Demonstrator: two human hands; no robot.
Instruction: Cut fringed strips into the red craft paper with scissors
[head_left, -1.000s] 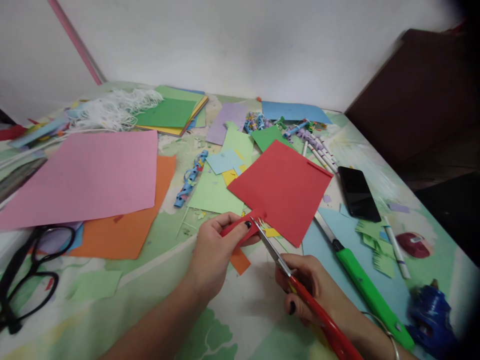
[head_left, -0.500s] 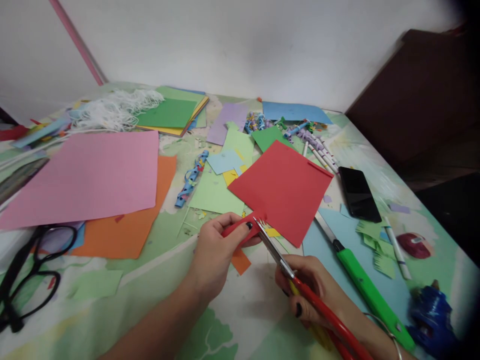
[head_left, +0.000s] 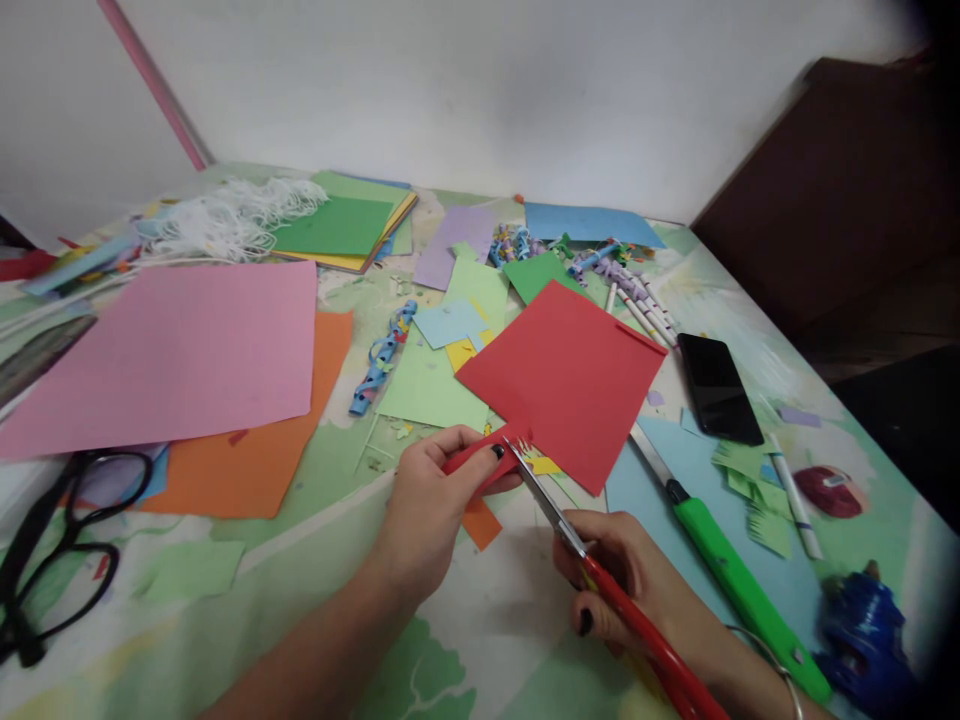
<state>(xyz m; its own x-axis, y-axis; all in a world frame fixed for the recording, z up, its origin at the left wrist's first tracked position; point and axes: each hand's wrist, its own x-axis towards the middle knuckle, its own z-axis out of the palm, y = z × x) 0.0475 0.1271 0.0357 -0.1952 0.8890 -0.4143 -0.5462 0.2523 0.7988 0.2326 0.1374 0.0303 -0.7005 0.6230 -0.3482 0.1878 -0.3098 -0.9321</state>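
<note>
Lying leftmost, pink sheet [head_left: 217, 350]: flat, overlapping an orange sheet [head_left: 300, 400]; white string heap [head_left: 232, 215] on its far side, black two-looped item [head_left: 112, 548] at its near edge.
Blue roll [head_left: 379, 365]: right of the orange sheet; long axis slanting, far end to the right.
Left hand [head_left: 427, 510]: grasping the red strip between thumb, on top, and fingers beneath.
Red strip [head_left: 484, 442]: inside the left hand's pinch, free end projecting past the thumb; long axis from near left to far right, end pointing far right. Small cut slivers beside the blades.
Scissors [head_left: 619, 600]: tips at the strip, just right of the left thumb; long axis diagonal, blades pointing far left, red handle running near right.
Red sheet [head_left: 570, 380]: beyond both hands, next to the strip's free end; one corner pointing near right, narrow folded band on its far right edge.
Right hand [head_left: 637, 570]: clenched around the scissors' handles, blades projecting far left from it.
Green-handled cutter [head_left: 750, 590]: just right of the right hand, blade pointing far left.
Phone [head_left: 718, 388]: farther right, screen dark, beyond green fringed scraps [head_left: 765, 525].
Blue item [head_left: 862, 630]: near right, blurred.
</note>
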